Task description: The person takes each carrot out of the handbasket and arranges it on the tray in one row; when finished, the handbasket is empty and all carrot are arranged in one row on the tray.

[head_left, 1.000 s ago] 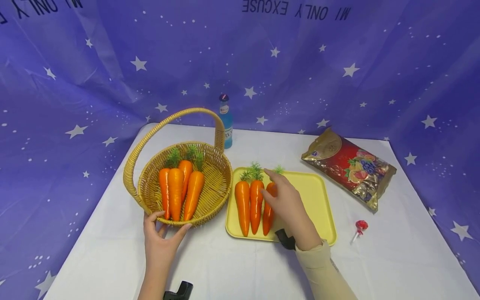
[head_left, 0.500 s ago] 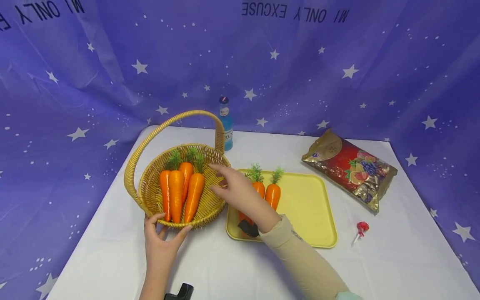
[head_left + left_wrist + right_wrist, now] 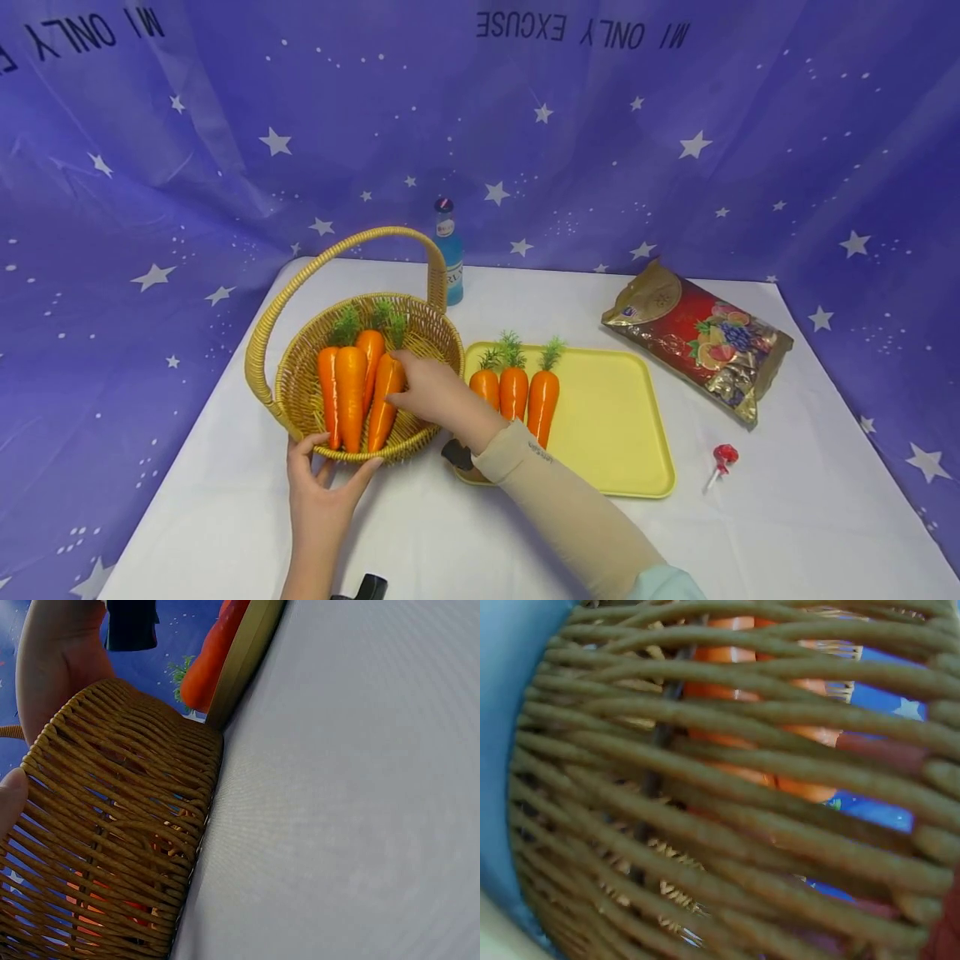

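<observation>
A wicker basket [image 3: 300, 392] with a tall arched handle stands on the left, holding several orange carrots [image 3: 350, 400] with green tops. My left hand [image 3: 322, 492] grips its front rim, and a fingertip [image 3: 10, 799] lies on the woven wall in the left wrist view. Reaching over the right side of the rim, my right hand [image 3: 438, 396] has thumb and fingers on the rightmost carrot [image 3: 384, 408] in the basket. Basket weave fills the right wrist view, with orange showing through the gaps. Three more carrots [image 3: 543, 400] lie on a yellow tray [image 3: 607, 433], partly hidden by my right forearm.
Behind the basket stands a blue bottle [image 3: 453, 267]. A red and gold snack bag [image 3: 697, 333] lies at the back right, and a red lollipop [image 3: 724, 455] in front of it. The tray's left edge is close beside the basket.
My right hand has moved left from over the tray carrots into the basket, onto its rightmost carrot. My left hand stays at the basket's front rim.
</observation>
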Demonstrator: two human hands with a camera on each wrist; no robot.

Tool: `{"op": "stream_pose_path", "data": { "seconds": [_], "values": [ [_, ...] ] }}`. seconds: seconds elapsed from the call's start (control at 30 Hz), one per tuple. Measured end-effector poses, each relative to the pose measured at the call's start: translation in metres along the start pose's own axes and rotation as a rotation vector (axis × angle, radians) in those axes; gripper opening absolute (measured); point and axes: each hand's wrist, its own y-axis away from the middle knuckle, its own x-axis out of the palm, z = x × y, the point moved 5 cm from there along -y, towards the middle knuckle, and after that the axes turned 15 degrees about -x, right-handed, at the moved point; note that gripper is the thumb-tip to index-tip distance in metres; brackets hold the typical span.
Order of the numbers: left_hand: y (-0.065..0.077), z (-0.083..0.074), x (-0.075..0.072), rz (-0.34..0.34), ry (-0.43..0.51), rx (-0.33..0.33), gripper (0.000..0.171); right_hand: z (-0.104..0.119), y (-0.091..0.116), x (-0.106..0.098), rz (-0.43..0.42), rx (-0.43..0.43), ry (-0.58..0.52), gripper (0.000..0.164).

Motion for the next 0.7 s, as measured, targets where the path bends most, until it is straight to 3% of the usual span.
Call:
{"op": "stream_pose_path", "data": {
  "seconds": [0.3, 0.7],
  "values": [
    [0.000, -0.001, 0.001, -0.006, 0.006, 0.033, 0.076, -0.001, -0.009, 0.006, 0.042, 0.009, 0.001, 0.067],
    [0.000, 0.000, 0.001, -0.010, -0.007, 0.011, 0.076, -0.005, -0.022, 0.023, 0.046, -0.024, -0.140, 0.058]
  ]
}}
